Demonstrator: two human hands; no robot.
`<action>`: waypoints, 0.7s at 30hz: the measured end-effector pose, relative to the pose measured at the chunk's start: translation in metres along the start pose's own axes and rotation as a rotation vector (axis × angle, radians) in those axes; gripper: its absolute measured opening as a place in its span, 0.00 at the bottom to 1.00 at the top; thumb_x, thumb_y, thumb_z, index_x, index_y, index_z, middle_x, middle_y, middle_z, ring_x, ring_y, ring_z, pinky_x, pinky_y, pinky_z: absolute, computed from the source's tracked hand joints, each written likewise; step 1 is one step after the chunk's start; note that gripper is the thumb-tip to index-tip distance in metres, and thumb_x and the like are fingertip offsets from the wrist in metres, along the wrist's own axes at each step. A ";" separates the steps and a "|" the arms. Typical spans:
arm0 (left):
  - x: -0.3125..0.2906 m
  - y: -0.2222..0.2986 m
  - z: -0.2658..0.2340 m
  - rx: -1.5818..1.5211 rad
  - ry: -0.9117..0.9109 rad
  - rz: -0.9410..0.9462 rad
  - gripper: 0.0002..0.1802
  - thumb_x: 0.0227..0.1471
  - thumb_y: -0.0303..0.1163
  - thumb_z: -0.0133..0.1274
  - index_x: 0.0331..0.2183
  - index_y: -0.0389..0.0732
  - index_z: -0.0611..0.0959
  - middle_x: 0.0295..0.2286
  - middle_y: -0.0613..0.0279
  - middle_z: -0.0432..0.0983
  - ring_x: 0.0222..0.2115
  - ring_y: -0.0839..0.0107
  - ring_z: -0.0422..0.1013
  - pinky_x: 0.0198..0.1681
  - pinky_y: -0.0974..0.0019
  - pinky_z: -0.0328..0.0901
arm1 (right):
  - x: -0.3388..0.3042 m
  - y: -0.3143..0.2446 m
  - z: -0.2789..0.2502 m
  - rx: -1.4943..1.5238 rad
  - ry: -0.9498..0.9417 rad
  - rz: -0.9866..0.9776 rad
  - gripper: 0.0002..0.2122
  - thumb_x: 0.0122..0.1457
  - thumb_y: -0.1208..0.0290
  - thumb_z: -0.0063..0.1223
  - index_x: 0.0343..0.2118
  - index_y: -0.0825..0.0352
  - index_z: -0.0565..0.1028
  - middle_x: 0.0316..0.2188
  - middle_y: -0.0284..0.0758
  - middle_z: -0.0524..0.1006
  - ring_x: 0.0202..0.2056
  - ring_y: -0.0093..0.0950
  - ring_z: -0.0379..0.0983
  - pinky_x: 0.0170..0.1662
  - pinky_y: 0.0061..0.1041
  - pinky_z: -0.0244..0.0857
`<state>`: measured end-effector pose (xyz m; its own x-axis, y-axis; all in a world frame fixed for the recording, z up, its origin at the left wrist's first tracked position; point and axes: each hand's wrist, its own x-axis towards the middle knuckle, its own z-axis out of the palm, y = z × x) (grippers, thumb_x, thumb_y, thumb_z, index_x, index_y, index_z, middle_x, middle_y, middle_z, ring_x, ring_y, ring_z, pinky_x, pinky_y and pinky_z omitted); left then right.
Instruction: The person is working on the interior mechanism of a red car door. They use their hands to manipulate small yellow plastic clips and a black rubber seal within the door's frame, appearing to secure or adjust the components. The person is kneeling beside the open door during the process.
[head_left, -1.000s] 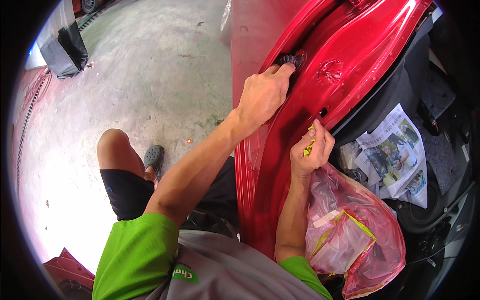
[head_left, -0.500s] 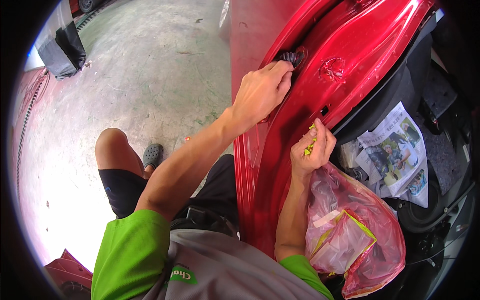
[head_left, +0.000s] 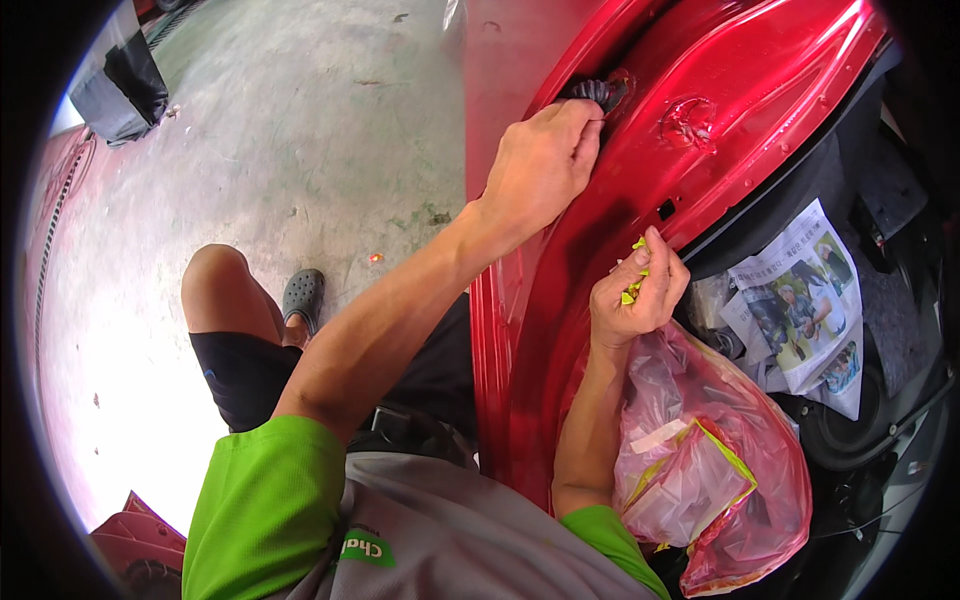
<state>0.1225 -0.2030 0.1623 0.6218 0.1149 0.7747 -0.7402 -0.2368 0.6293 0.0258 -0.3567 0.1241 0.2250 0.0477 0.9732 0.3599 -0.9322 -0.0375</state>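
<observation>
A black ribbed rubber boot (head_left: 598, 92) sits against the red painted car door frame (head_left: 640, 150). My left hand (head_left: 545, 158) is closed at the boot's lower side, with the thumb and fingers pressed together on it; the fingertips are partly hidden. Lower down and to the right, my right hand (head_left: 640, 292) is raised beside the door frame, its fingers curled around crumpled yellow tape (head_left: 635, 285). Pieces of the tape poke out between the fingers.
A pinkish plastic sheet (head_left: 710, 480) with yellow tape edging hangs right of my right forearm. Newspaper (head_left: 800, 310) and a speaker (head_left: 850, 425) are inside the car on the right. A small square hole (head_left: 666, 209) pierces the red panel. Concrete floor (head_left: 330, 150) lies left.
Both hands appear slightly farther right in the picture, and the car parts have shifted too as the view moved. Left fingers stay at the boot; the right hand keeps the yellow tape.
</observation>
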 end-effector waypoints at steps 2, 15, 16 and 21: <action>0.002 0.000 -0.001 0.076 -0.045 0.027 0.08 0.58 0.23 0.57 0.40 0.34 0.79 0.32 0.44 0.81 0.31 0.46 0.78 0.33 0.52 0.73 | 0.001 -0.001 -0.001 -0.003 -0.004 -0.004 0.11 0.64 0.85 0.52 0.48 0.74 0.81 0.38 0.43 0.76 0.34 0.32 0.75 0.33 0.28 0.72; 0.010 0.007 -0.011 0.111 -0.214 -0.067 0.10 0.52 0.22 0.54 0.39 0.39 0.75 0.27 0.51 0.79 0.25 0.45 0.76 0.30 0.49 0.70 | 0.002 -0.003 0.000 -0.027 0.006 0.005 0.10 0.64 0.83 0.54 0.46 0.76 0.81 0.35 0.44 0.77 0.34 0.36 0.76 0.34 0.31 0.73; 0.010 0.008 -0.011 0.126 -0.219 -0.075 0.09 0.53 0.22 0.54 0.38 0.40 0.75 0.27 0.51 0.79 0.25 0.45 0.76 0.30 0.49 0.70 | 0.001 -0.003 -0.001 -0.025 0.004 0.021 0.10 0.64 0.83 0.54 0.46 0.76 0.81 0.35 0.44 0.78 0.34 0.36 0.76 0.34 0.31 0.73; 0.008 -0.002 -0.010 0.143 -0.152 0.070 0.07 0.55 0.25 0.53 0.37 0.41 0.74 0.27 0.52 0.79 0.26 0.45 0.76 0.30 0.47 0.70 | 0.002 -0.002 0.000 -0.005 0.007 0.012 0.10 0.64 0.83 0.54 0.46 0.76 0.81 0.36 0.43 0.78 0.34 0.36 0.77 0.35 0.31 0.73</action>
<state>0.1262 -0.1920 0.1684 0.6093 -0.0507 0.7913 -0.7461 -0.3745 0.5505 0.0255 -0.3546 0.1261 0.2231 0.0341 0.9742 0.3530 -0.9344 -0.0482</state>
